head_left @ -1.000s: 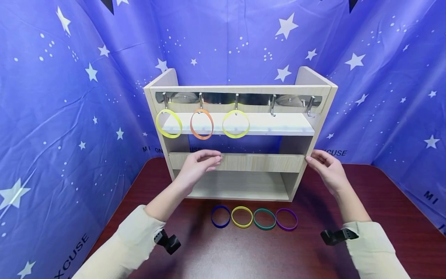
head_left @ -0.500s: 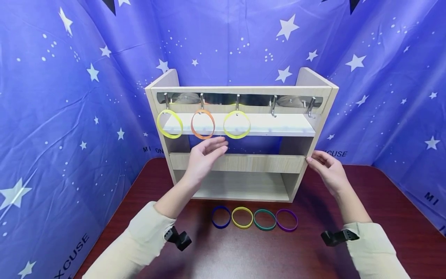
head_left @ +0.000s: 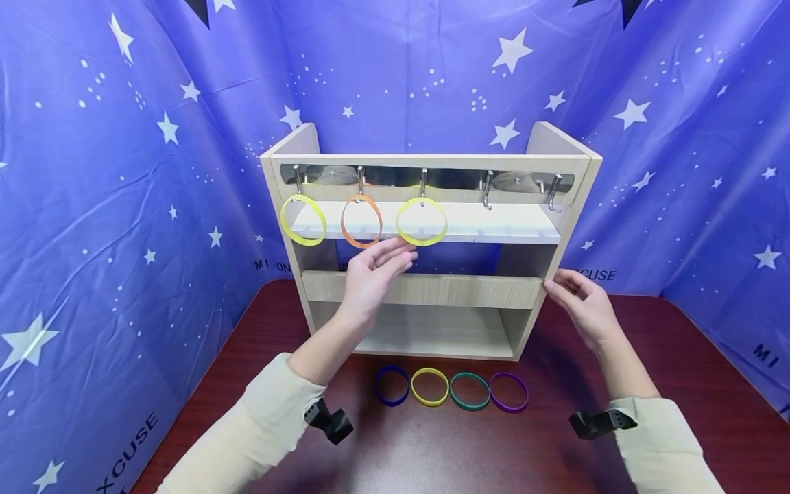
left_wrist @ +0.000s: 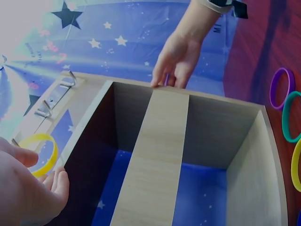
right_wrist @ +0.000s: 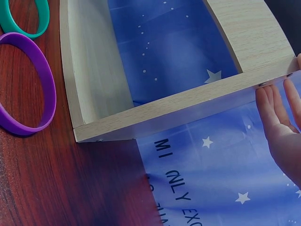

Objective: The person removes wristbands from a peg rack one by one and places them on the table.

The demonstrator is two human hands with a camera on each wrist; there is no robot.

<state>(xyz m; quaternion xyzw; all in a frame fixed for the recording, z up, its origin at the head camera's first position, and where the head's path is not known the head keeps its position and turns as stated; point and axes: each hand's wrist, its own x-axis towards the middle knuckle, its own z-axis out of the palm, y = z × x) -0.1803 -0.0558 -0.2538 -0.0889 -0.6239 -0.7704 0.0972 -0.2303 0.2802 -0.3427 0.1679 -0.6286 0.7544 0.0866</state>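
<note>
left hand [head_left: 370, 274] released, fingertips at yellow band [head_left: 422, 221] on third hook | right hand [head_left: 583, 302] relaxed, fingers touching rack [head_left: 432, 288] right edge | risk: band slips off hook if nudged, rack tips on counter [head_left: 432, 446]

Pale wood-grain shelf rack [head_left: 426, 288] on dark red-brown table [head_left: 679, 357]. Blue cloth backdrop [head_left: 123, 171] with white stars. Hanging: two yellow rings [head_left: 302, 219], one orange ring [head_left: 361, 221]. Lying flat: navy ring [head_left: 391, 385], yellow ring [head_left: 429, 386], green ring [head_left: 470, 391], purple ring [head_left: 509, 392].

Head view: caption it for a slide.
Left hand reaches toward hung yellow band; right hand steadies wooden rack.
</note>
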